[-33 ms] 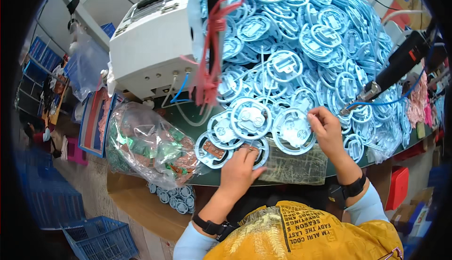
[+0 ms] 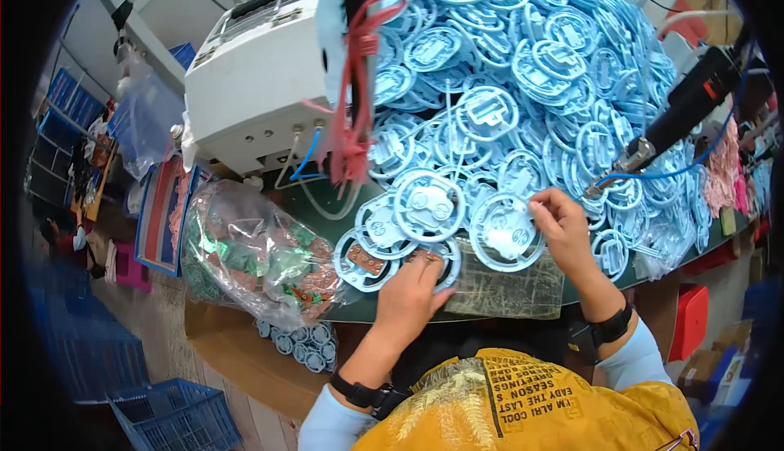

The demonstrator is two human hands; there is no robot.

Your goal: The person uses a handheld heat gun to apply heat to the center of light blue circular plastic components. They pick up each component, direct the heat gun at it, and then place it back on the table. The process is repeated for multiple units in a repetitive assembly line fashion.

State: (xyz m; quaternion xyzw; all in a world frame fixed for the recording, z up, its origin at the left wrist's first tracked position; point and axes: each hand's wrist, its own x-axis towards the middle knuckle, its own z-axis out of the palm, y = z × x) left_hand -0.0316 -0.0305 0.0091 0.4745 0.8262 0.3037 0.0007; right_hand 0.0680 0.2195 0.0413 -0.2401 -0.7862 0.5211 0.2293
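My left hand (image 2: 406, 297) has its fingers curled down onto a small brown circuit board (image 2: 430, 257), which they partly cover. That board lies over a round light-blue plastic part (image 2: 451, 270). To its left, another brown circuit board (image 2: 365, 260) rests in a similar ring-shaped part. Two more blue rounds overlap behind them, the upper one a plastic disc (image 2: 429, 206) with a raised outline. My right hand (image 2: 565, 235) pinches the right edge of a round light-blue plastic part (image 2: 505, 235), which overlaps a worn, greyish flat board (image 2: 510, 288) on the table.
A large heap of blue plastic parts (image 2: 572, 67) fills the table's back. A power screwdriver (image 2: 653, 137) hangs at the right. On the left are a white machine (image 2: 257, 75) and a clear bag of circuit boards (image 2: 253, 251). Below stand a carton (image 2: 237, 353) and a blue crate (image 2: 175, 418).
The whole view has shifted slightly; both hands keep nearly the same pose on the same parts.
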